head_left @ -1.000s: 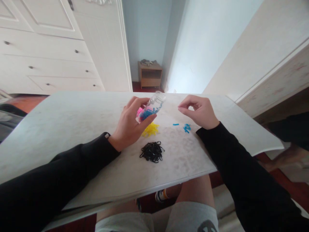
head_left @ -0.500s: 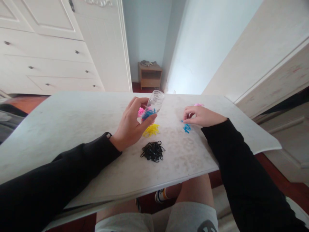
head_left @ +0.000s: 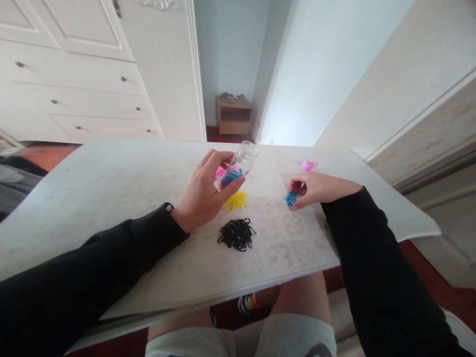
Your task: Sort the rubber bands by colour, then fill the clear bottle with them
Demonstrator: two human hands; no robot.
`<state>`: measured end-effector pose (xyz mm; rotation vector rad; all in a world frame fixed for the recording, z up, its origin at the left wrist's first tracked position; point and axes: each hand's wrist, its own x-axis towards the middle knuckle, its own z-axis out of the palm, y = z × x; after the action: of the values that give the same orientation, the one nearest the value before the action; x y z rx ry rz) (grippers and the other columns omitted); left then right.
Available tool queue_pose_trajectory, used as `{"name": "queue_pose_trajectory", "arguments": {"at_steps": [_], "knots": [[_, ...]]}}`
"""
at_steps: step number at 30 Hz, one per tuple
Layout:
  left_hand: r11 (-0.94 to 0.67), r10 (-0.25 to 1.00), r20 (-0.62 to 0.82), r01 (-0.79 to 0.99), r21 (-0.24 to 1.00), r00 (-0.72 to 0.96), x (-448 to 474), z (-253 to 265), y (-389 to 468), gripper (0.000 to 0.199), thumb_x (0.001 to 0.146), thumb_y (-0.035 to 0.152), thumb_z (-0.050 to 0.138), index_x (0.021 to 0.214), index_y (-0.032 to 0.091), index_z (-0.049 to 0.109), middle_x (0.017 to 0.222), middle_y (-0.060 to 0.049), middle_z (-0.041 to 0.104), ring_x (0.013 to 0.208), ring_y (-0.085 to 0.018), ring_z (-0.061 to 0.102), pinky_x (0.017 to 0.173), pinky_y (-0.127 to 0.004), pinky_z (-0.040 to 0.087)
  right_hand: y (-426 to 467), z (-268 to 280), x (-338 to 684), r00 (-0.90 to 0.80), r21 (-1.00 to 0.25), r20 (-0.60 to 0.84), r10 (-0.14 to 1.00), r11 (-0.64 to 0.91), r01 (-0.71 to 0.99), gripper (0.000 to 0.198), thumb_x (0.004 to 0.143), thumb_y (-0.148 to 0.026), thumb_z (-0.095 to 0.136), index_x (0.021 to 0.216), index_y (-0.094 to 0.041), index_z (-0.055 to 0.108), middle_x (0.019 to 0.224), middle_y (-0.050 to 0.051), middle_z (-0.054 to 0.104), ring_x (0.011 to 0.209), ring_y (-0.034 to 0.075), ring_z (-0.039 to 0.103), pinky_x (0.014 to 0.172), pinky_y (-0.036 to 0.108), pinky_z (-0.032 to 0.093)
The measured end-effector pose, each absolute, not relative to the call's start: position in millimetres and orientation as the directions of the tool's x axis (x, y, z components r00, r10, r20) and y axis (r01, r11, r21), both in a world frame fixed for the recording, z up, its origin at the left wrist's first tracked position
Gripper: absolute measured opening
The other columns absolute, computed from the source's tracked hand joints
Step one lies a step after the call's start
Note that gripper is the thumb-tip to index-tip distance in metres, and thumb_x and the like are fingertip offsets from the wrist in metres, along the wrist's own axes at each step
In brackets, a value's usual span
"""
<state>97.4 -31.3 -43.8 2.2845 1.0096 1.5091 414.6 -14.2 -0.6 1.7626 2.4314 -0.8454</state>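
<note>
My left hand (head_left: pixel 206 191) is wrapped round a clear jar (head_left: pixel 248 152), tilted with its open mouth up and to the right. Small blue rubber bands (head_left: pixel 232 176) lie in the lower part of the jar. Over to the right, my right hand (head_left: pixel 314 188) rests low on the table, its thumb and fingers closing round a little bunch of blue rubber bands (head_left: pixel 290 199). Just below the jar is a yellow pile of bands (head_left: pixel 235 200), and nearer me a heap of black rubber bands (head_left: pixel 237 234). Pink bands (head_left: pixel 220 172) show partly behind my left hand and the jar.
The white marbled table (head_left: pixel 148 168) has its front edge close to my legs. A smooth pink object (head_left: pixel 308 165) lies beyond my right hand; I cannot tell its kind. A small wooden cabinet (head_left: pixel 234 118) and white drawers (head_left: pixel 92 94) stand past the table.
My right hand has come slightly nearer and to the right, now around the blue bands that lay spread beside its fingertips. The pink object behind it shows more. My left hand keeps the jar.
</note>
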Motion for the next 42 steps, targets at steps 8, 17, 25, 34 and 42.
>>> {"name": "queue_pose_trajectory", "arguments": {"at_steps": [8, 17, 25, 34, 42], "knots": [[-0.738, 0.651, 0.722, 0.414, 0.532, 0.234, 98, -42, -32, 0.027, 0.090, 0.027, 0.068, 0.115, 0.020, 0.060, 0.105, -0.005, 0.064, 0.095, -0.020, 0.062, 0.087, -0.038, 0.054, -15, 1, 407, -0.440, -0.484, -0.351, 0.827, 0.242, 0.841, 0.028, 0.073, -0.045, 0.070, 0.083, -0.019, 0.070, 0.085, 0.007, 0.071, 0.080, 0.022, 0.064, 0.074, 0.034, 0.049], [-0.731, 0.655, 0.723, 0.430, 0.530, 0.222, 98, -40, -33, 0.027, 0.089, 0.029, 0.068, 0.114, 0.021, 0.061, 0.105, -0.005, 0.065, 0.096, -0.021, 0.062, 0.088, -0.040, 0.054, -15, 0, 406, -0.495, -0.545, -0.155, 0.855, 0.344, 0.765, 0.018, 0.075, -0.037, 0.067, 0.081, -0.020, 0.067, 0.081, 0.003, 0.069, 0.072, 0.017, 0.062, 0.067, 0.031, 0.048], [-0.704, 0.623, 0.760, 0.557, 0.440, 0.186, 75, -33, -3, 0.034, 0.085, 0.023, 0.070, 0.118, 0.022, 0.066, 0.106, -0.006, 0.066, 0.099, -0.025, 0.060, 0.090, -0.044, 0.050, -6, -11, 402, -0.372, -0.698, 0.160, 0.914, 0.372, 0.612, 0.022, 0.081, -0.038, 0.072, 0.081, -0.020, 0.060, 0.068, 0.000, 0.063, 0.063, 0.016, 0.059, 0.061, 0.030, 0.045], [-0.686, 0.644, 0.731, 0.595, 0.420, 0.226, 55, -44, 28, 0.038, 0.083, 0.024, 0.072, 0.121, 0.021, 0.070, 0.103, -0.006, 0.067, 0.100, -0.025, 0.060, 0.094, -0.045, 0.049, 8, -25, 339, -0.223, -0.586, 0.605, 0.765, 0.617, 0.525, 0.015, 0.086, -0.035, 0.069, 0.088, -0.021, 0.068, 0.085, 0.004, 0.072, 0.077, 0.018, 0.065, 0.074, 0.035, 0.054], [-0.681, 0.679, 0.689, 0.565, 0.465, 0.252, 58, -55, 31, 0.036, 0.084, 0.024, 0.073, 0.120, 0.022, 0.072, 0.104, -0.006, 0.065, 0.100, -0.024, 0.061, 0.094, -0.045, 0.050, 32, -22, 287, -0.316, -0.405, 0.726, 0.611, 0.751, 0.523, 0.012, 0.094, -0.032, 0.064, 0.089, -0.026, 0.073, 0.091, 0.005, 0.074, 0.085, 0.021, 0.067, 0.081, 0.038, 0.055]]}}
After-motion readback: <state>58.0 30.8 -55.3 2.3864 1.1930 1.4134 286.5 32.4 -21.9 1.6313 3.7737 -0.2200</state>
